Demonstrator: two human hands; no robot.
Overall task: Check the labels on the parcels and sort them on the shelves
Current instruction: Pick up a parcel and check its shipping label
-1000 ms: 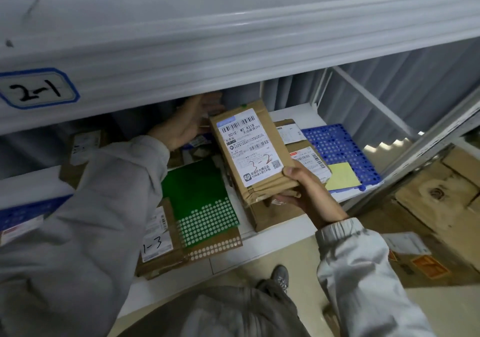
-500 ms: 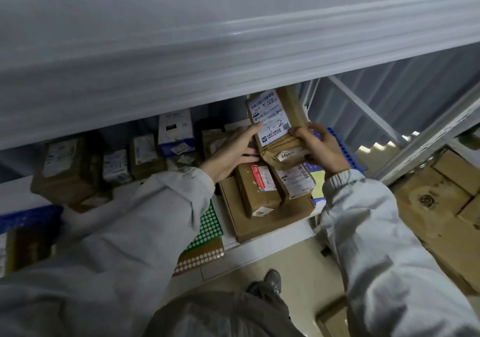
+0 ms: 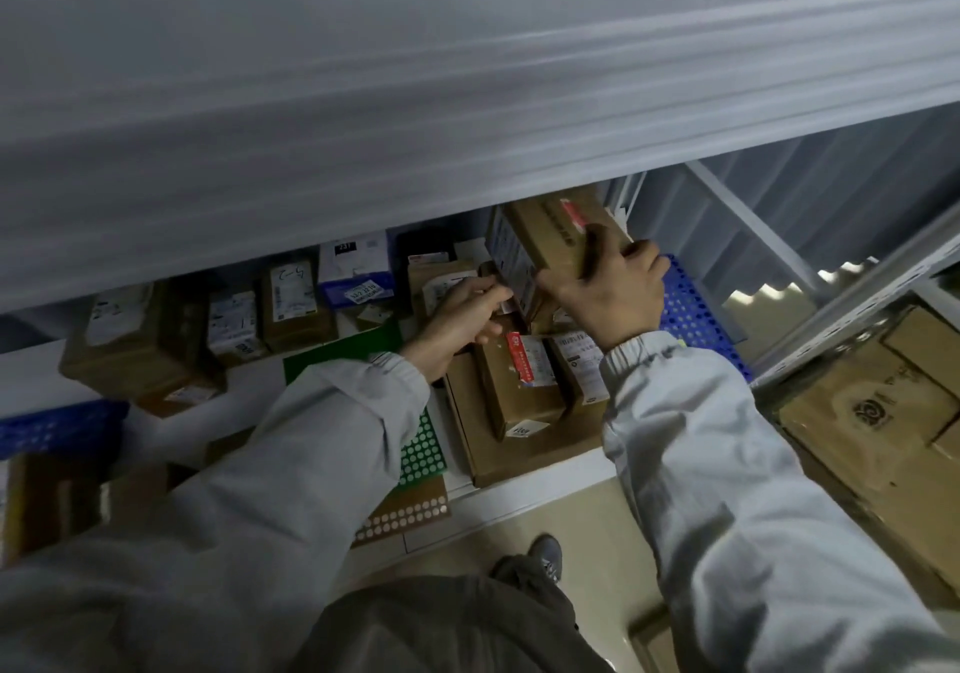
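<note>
A brown cardboard parcel (image 3: 553, 236) with a white shipping label on its left face stands tilted on edge at the back right of the lower shelf (image 3: 540, 490). My right hand (image 3: 610, 293) grips its right side, fingers over the top. My left hand (image 3: 467, 311) holds its lower left corner by the label. Two small labelled boxes (image 3: 524, 386) lie on a flat carton just in front of my hands.
Several labelled parcels (image 3: 291, 309) line the shelf's back to the left. A green dotted sheet (image 3: 415, 444) and a blue perforated mat (image 3: 691, 319) lie on the shelf. The upper shelf's white edge (image 3: 467, 127) overhangs. Flattened cartons (image 3: 893, 423) lie on the floor at right.
The parcel went from label-up in my right hand to the back of the shelf and turned onto its edge. My left hand came onto it. The view shifted right.
</note>
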